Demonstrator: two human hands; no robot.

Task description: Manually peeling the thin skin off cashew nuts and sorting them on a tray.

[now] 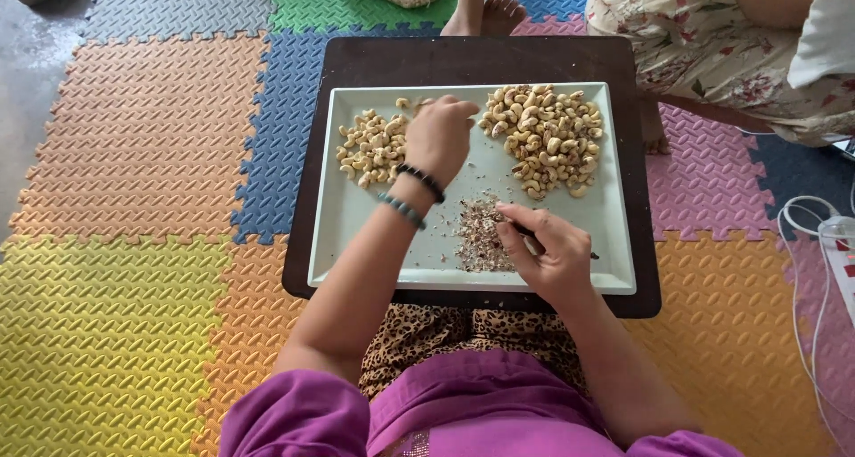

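Left hand cups loosely over the smaller cashew pile, grasp hidden, while right hand pinches a small dark tool beside the skin scraps — best kept low over the white tray.

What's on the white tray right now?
The white tray holds two cashew piles, the smaller pile and the larger pile, plus peel scraps. The left hand and right hand cover whatever lies beneath them.
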